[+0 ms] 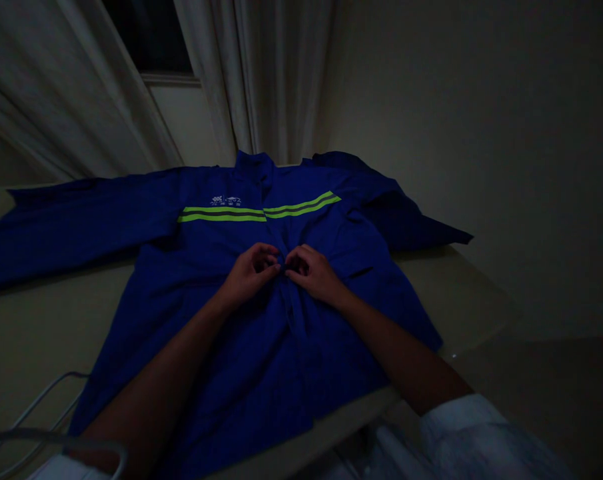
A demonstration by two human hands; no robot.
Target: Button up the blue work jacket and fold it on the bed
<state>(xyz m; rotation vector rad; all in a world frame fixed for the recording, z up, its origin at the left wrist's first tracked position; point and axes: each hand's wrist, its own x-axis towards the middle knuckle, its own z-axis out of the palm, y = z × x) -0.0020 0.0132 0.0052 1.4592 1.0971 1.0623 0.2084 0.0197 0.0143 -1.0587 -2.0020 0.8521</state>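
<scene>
A blue work jacket [221, 373] lies spread front side up, its collar at the far end and its sleeves out to both sides. A yellow-green reflective stripe [221, 214] crosses the chest, with a small white print above it on the left. At the middle of the front opening, my left hand [254, 272] pinches the jacket's edge between thumb and fingers. Facing it, close by, my right hand [314, 272] pinches the other side of the same opening. Whatever small fastener may sit between the fingertips is too dark to make out.
Beneath the jacket is a pale table [461, 287], whose right corner and front edge show. White cables [46, 417] loop at the lower left. Light curtains [266, 73] hang behind the table beside a dark window [151, 33]. A plain wall stands at the right.
</scene>
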